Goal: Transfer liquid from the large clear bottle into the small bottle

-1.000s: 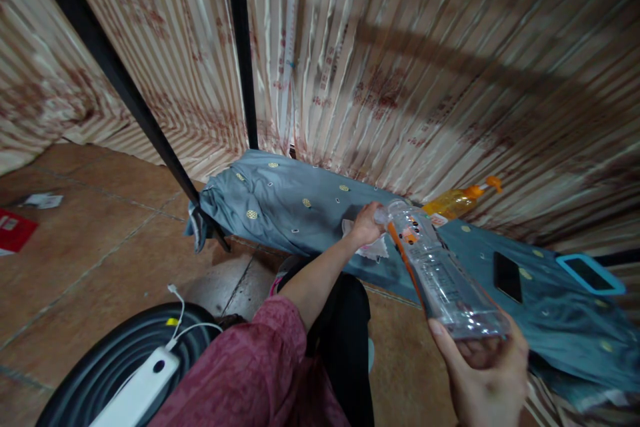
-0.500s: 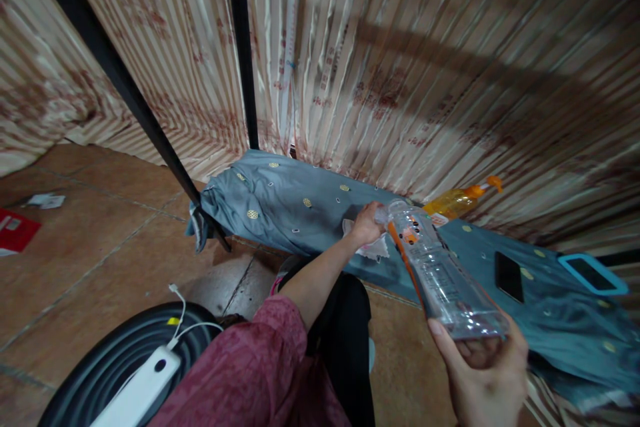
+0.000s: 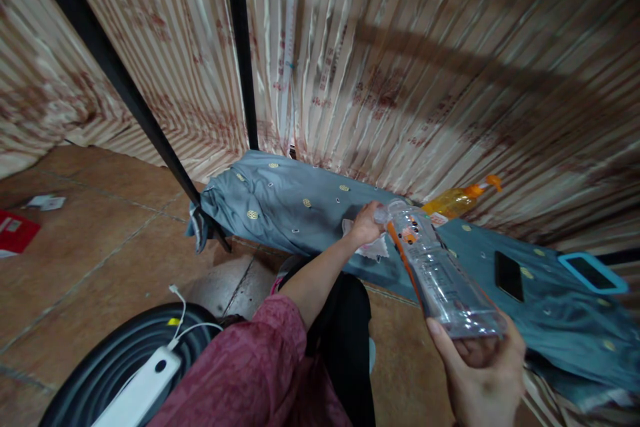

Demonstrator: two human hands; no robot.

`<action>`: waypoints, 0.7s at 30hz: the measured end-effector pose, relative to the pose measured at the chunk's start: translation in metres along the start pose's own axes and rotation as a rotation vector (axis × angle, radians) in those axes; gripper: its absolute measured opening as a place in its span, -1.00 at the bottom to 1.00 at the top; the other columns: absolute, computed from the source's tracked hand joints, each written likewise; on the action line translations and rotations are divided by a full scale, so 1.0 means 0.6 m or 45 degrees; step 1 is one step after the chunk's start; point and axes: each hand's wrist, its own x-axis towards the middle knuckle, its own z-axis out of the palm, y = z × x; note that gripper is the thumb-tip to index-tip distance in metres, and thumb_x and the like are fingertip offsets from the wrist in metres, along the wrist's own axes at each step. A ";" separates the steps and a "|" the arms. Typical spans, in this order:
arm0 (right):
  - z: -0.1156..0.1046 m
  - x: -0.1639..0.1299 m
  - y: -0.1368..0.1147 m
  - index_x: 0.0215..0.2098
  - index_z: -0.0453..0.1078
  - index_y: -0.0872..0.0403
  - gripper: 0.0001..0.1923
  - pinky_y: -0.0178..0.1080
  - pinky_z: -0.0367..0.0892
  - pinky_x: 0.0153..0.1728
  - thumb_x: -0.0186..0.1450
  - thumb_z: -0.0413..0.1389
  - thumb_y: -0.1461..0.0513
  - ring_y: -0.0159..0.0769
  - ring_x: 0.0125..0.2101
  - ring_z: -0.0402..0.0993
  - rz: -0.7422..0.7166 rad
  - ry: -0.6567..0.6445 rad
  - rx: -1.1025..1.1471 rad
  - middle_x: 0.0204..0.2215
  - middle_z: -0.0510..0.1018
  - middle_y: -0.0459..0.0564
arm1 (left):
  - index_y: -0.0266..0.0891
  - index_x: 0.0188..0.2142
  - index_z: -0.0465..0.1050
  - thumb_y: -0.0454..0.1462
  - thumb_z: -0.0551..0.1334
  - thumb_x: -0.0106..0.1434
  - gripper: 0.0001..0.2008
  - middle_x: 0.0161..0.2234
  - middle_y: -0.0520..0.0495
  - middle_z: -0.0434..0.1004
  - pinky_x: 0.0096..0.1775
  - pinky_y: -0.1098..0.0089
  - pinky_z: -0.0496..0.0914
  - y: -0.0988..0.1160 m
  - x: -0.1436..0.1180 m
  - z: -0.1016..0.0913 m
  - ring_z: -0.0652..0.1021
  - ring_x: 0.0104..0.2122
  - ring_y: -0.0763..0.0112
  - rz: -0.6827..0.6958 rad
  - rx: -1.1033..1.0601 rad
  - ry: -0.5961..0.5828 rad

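Striped curtain backdrop, blue bedsheet (image 3: 300,213) on the floor; right hand (image 3: 483,373) grips a clear bottle (image 3: 437,270) by its base, left hand (image 3: 367,223) pinches its mouth.

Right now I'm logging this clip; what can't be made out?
- Head view: bottle mouth, hidden by left hand; cap on or off unclear.
- Bottle base, covered by right hand grip.
- Label print, too small.
- White tissue, partly under left hand.
- Power strip, cut by bottom edge.
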 end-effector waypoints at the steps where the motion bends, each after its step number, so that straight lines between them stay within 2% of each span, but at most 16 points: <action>1: 0.000 0.000 0.000 0.22 0.29 0.10 0.09 0.07 0.51 -0.15 -0.21 0.51 -0.06 -0.03 -0.21 0.58 -0.004 0.002 -0.003 -0.05 0.56 0.21 | -0.21 0.09 0.40 -0.30 0.37 0.18 -0.53 0.09 -0.17 0.54 0.15 0.23 0.42 0.001 -0.001 -0.001 0.54 0.09 0.14 -0.004 0.002 -0.003; 13: 0.005 0.000 -0.009 0.21 0.29 0.11 0.13 0.20 0.46 -0.06 -0.27 0.50 -0.05 0.06 -0.16 0.56 0.062 0.023 0.008 0.01 0.54 0.29 | -0.20 0.09 0.39 -0.27 0.38 0.18 -0.53 0.08 -0.16 0.54 0.15 0.24 0.42 0.005 -0.002 -0.004 0.54 0.09 0.16 -0.004 0.014 -0.020; 21: 0.003 -0.003 -0.003 0.22 0.28 0.11 0.12 0.07 0.49 -0.12 -0.23 0.51 -0.06 0.01 -0.17 0.56 0.012 0.019 0.009 -0.03 0.54 0.23 | -0.23 0.08 0.40 -0.28 0.38 0.18 -0.53 0.06 -0.19 0.54 0.12 0.24 0.43 0.003 -0.002 -0.002 0.55 0.06 0.15 0.010 -0.017 0.002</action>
